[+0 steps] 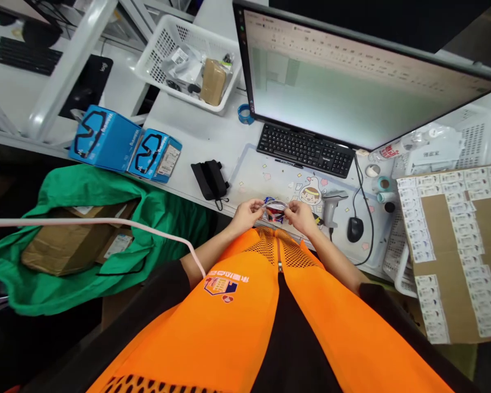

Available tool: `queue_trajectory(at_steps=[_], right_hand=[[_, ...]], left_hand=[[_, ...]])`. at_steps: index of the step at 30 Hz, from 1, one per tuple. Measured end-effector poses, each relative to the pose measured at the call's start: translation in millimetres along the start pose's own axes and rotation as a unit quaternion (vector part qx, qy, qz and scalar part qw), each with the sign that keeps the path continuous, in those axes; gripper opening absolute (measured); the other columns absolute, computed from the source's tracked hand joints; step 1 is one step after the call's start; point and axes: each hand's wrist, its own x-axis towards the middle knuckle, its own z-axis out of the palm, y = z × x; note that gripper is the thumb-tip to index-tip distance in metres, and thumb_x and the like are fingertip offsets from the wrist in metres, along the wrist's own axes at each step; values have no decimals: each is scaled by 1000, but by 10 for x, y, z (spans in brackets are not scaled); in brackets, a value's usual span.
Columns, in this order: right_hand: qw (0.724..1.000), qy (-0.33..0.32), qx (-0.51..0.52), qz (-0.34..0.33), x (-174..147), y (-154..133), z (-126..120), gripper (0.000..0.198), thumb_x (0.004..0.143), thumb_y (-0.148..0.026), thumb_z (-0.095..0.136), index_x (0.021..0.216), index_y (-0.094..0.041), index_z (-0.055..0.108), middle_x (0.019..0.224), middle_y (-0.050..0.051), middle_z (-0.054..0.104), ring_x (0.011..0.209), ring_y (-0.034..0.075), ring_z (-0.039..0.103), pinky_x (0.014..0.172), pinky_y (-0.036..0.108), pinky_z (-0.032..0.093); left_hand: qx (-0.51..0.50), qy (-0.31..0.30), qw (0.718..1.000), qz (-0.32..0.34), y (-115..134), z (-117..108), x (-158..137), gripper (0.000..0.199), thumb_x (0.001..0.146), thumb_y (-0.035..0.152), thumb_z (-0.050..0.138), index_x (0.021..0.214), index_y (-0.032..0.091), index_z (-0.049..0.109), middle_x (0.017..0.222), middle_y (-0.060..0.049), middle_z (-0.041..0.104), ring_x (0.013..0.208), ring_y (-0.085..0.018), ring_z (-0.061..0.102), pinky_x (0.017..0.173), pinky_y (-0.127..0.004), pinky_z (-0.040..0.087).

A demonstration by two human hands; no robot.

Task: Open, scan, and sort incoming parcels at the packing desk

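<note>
At the desk's front edge, just before my vest, both hands are closed on a small clear, curved item with blue and red parts (275, 209). It may be a pair of glasses, but it is too small to tell. My left hand (247, 214) pinches its left end between thumb and fingers. The right end is pinched by my right hand (301, 216). To the left of my hands, a black case (209, 180) with a carabiner lies on the desk. A grey barcode scanner (331, 208) is right of my right hand.
Beyond my hands are a black keyboard (305, 149) and a large monitor (352, 82). Blue boxes (106, 139) and a white basket (151, 63) stand left. A mouse (355, 229) and a label-covered cardboard sheet (442, 234) are right. A green sack (65, 185) holds parcels below left.
</note>
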Motion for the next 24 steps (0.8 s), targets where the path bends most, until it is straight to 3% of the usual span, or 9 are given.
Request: queue_trajectory(at_steps=[10,16,24], right_hand=[[998,15,41,-40,39,-356,-141,18,76,-38,64,74,-22,59,60,1,64,49,14,52,49,25,38],[998,21,41,-35,81,-351,-175,25,74,-45,66,74,-22,58,60,2,65,49,14,52,49,26,40],[993,8,117,-9,118,-329,-145,33,69,-51,73,76,-23,58,56,0,61,44,12,48,43,24,35]], left_hand=[[1,40,999,-3,277,-64,-10,22,85,15,76,107,12,76,76,-3,75,58,-15,67,58,-25,54],[24,48,998,21,318,19,-11,23,85,16,78,108,14,77,75,-2,75,60,-15,67,60,-24,54],[62,57,996,35,361,8,-21,23,84,14,77,108,14,78,73,-1,73,61,-15,66,61,-24,52]])
